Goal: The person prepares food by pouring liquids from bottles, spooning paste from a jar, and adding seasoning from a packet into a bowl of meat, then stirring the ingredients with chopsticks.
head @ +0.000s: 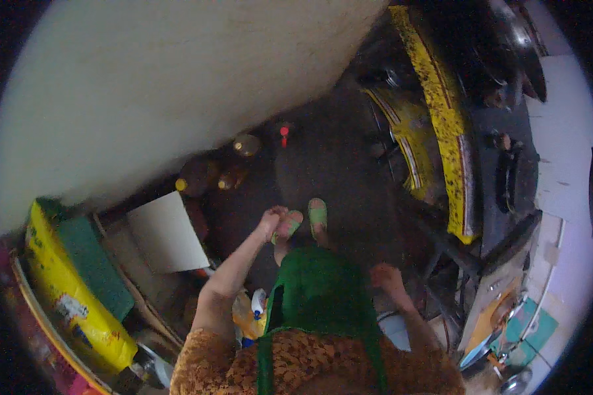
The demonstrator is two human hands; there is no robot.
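Observation:
My left hand [273,220] hangs low in front of my body, beside my green sandal [287,226] in the picture; nothing shows in it, and its fingers look loosely curled. At my right side, near the dark metal stand [444,247], is my right hand [386,276], blurred, with no object visible in it. I wear a green apron [321,291] over a brown patterned top. A second green sandal [317,213] stands on the dark floor [346,163]. Both hands are apart from the things around them as far as I can see.
A pale wall [178,89] fills the upper left. Containers with yellowish caps [181,184] stand along its foot, near a red object [284,132]. A white panel [170,232] and a yellow bag [79,296] lie left. Yellow patterned covering [440,123] edges shelving at right.

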